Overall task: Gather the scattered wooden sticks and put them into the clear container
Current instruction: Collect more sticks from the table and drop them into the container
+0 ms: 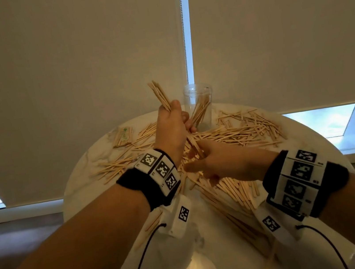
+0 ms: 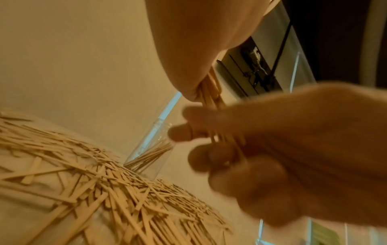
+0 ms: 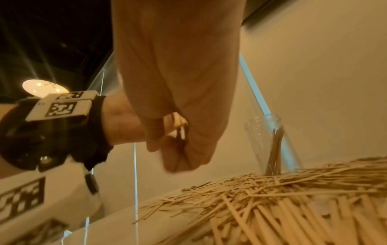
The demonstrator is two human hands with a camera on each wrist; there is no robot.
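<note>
While the left hand (image 1: 172, 128) fists a bundle (image 1: 161, 96) at the jar's (image 1: 199, 105) nine o'clock, right hand (image 1: 218, 162) fingers pinch its lower ends.

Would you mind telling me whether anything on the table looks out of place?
One thing: a wrapped pack of sticks lies at the table's far left, still bundled, unlike the loose sticks scattered around it.

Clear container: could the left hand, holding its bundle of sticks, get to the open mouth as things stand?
Probably yes. The left hand grips its bundle right beside the clear container, whose mouth is open with nothing between.
</note>
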